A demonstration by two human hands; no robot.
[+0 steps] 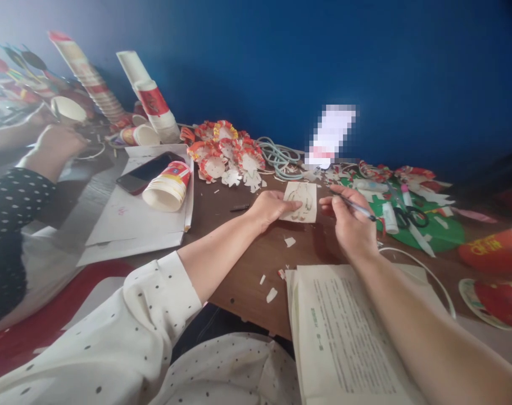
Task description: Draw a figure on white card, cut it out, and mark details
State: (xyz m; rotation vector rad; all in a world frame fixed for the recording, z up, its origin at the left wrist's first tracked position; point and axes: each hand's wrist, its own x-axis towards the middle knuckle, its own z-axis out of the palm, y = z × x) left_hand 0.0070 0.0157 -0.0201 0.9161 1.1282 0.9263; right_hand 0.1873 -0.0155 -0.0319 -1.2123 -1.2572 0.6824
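Between thumb and fingers, my left hand (270, 209) pinches a small cream-coloured piece of paper (307, 197) with dark pen lines drawn on it. My right hand (353, 222) is closed around a pen (361, 208), just to the right of the paper and apart from it. One end of the pen points toward the lower right. Below the paper, a few white paper scraps (290, 242) lie on the brown table (234, 253). A black pen cap (239, 208) rests left of my left hand.
An open book (344, 332) lies under my right forearm. At right are scissors (411, 217) and a glue stick (389, 218) on a green sheet (445, 233). Cut paper cups (226, 149) are piled behind. A paper cup (167, 185) and phone (150, 171) sit left, near another person's hands (55, 143).
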